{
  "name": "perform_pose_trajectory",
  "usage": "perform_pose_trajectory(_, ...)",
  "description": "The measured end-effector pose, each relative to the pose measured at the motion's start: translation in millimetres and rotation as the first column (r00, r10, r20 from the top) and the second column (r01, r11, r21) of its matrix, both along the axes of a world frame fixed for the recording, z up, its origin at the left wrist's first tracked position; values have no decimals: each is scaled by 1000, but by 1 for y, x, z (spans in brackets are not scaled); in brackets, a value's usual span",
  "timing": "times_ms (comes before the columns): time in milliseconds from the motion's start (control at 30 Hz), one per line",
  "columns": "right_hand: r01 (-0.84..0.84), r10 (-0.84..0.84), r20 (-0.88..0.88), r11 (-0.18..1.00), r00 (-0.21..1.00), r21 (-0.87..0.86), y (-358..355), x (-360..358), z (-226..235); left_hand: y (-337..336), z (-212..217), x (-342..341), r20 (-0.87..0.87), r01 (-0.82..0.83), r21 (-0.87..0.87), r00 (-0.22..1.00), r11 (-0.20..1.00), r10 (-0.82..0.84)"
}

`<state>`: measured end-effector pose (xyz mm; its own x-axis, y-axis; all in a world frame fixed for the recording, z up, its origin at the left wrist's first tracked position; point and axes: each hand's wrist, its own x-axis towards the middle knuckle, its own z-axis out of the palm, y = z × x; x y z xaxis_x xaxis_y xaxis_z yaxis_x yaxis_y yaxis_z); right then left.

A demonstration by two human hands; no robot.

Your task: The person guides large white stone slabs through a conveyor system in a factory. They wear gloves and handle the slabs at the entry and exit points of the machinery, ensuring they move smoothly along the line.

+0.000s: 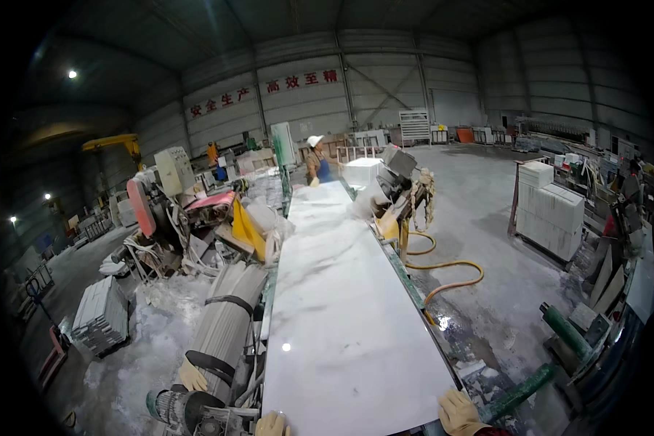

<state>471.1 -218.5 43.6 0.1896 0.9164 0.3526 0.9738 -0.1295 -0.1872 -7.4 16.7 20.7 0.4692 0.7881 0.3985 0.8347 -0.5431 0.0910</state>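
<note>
A long white polished stone slab [334, 291] with grey veining lies on a narrow machine bed and runs away from me. My left hand [272, 424], in a cream glove, is closed at the slab's near left corner; the lower picture edge cuts off most of it. At the near right corner my right hand [458, 414], also gloved, has its fingers bent against the slab's edge. Another cream glove [192, 374] shows beside the motor on the left; I cannot tell whether a hand is in it. What lies under the slab is hidden.
Motor-driven machine heads [396, 182] flank the bed. Beyond its far end stands a person [317, 161] in a white hard hat. A yellow hose [450, 267] loops over the floor at right. Stacked white slabs [551, 214] stand farther right; a green pipe [519, 392] is near my right hand.
</note>
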Motion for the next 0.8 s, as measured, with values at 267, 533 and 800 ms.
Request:
perform_pose_trajectory(267,46,-47,26,999,999,28,-10,1,-16,-10,-5,14,121,22,104,992,994,-34)
perform_pose_trajectory(533,-36,62,-162,987,985,155,2,-7,22,-10,-5,9,77,-9,52,997,999,5)
perform_pose_trajectory(800,4,42,-169,964,985,266,12,-1,11,-17,3,12,-107,-113,-33,988,993,108)
